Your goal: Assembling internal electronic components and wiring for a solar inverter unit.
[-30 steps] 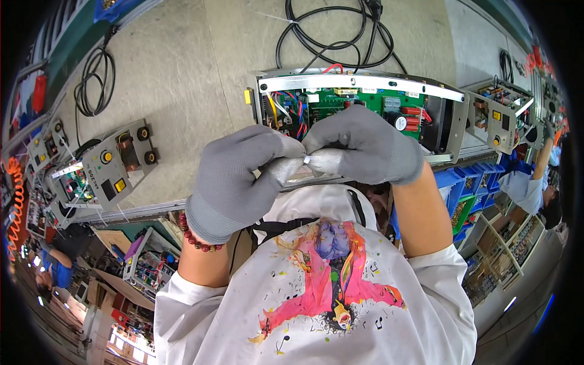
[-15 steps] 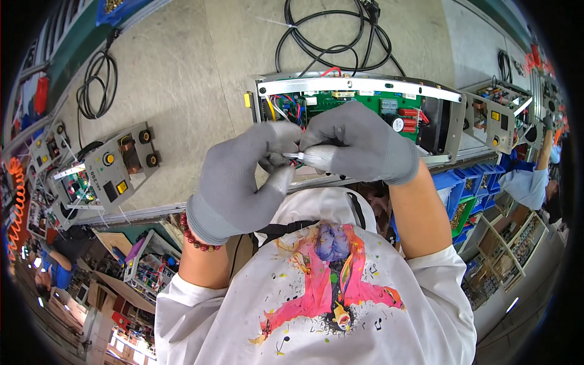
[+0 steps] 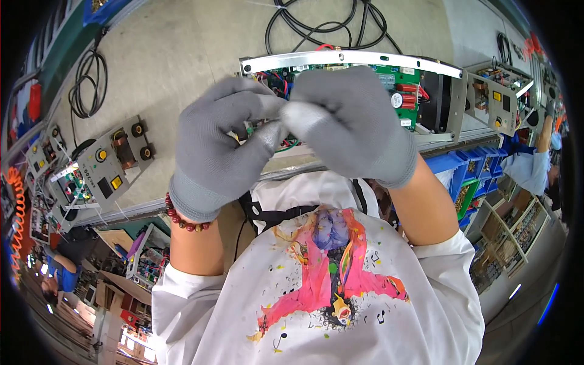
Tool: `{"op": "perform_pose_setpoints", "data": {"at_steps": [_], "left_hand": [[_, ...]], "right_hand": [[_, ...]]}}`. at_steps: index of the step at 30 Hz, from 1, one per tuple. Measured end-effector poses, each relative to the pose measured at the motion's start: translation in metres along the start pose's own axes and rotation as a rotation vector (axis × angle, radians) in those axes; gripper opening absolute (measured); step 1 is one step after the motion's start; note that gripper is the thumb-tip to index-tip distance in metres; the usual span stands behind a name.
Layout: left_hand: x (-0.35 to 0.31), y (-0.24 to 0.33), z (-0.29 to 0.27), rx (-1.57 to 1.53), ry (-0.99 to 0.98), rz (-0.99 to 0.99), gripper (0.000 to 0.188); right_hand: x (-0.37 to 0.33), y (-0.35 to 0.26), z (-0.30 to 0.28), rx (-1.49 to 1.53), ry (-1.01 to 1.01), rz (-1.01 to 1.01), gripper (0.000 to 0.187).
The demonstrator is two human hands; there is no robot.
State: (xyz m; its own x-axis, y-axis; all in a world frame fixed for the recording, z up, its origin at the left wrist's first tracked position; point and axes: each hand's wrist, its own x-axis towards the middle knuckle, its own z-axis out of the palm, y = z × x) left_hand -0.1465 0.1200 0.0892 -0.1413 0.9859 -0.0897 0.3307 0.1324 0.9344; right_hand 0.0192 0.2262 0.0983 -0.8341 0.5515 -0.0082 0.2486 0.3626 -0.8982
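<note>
Both of my hands wear grey gloves with paler fingertips, and they meet above the near side of an opened metal-framed unit (image 3: 340,56). My left hand (image 3: 222,146) has its thumb and fingers bent into a pinch. My right hand (image 3: 356,125) is closed too, thumb pressed on the curled fingers, its tips touching the left ones. Whatever sits between the fingertips is hidden. Inside the unit a green circuit board (image 3: 409,78) shows to the right of my hands, with red cylindrical parts (image 3: 407,104) on it. Thin coloured wires (image 3: 278,85) emerge behind my left fingers.
A coiled black cable (image 3: 268,38) lies behind the unit. Similar units stand at left (image 3: 100,173) and right (image 3: 494,108). Blue bins (image 3: 447,163) and a green bin (image 3: 466,198) sit below the bench edge at right. Other people (image 3: 528,170) work on both sides.
Both hands have moved up and slightly left in the picture, their fingertips now pressed together. The small white piece seen between them earlier is now hidden. The unit and cable appear higher in view.
</note>
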Motion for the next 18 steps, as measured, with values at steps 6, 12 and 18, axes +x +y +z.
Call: {"op": "perform_pose_setpoints", "data": {"at_steps": [6,12,18], "left_hand": [[-0.009,-0.013,-0.007,0.272,-0.06,0.16,0.024],[-0.024,-0.014,-0.015,0.128,0.103,0.096,0.04],[-0.025,-0.02,0.003,0.389,0.1,0.143,0.033]], "right_hand": [[-0.036,-0.004,-0.01,0.255,0.222,0.187,0.015],[-0.04,0.007,-0.011,0.594,0.212,0.263,0.015],[-0.033,0.01,0.008,0.148,0.026,0.132,0.02]]}}
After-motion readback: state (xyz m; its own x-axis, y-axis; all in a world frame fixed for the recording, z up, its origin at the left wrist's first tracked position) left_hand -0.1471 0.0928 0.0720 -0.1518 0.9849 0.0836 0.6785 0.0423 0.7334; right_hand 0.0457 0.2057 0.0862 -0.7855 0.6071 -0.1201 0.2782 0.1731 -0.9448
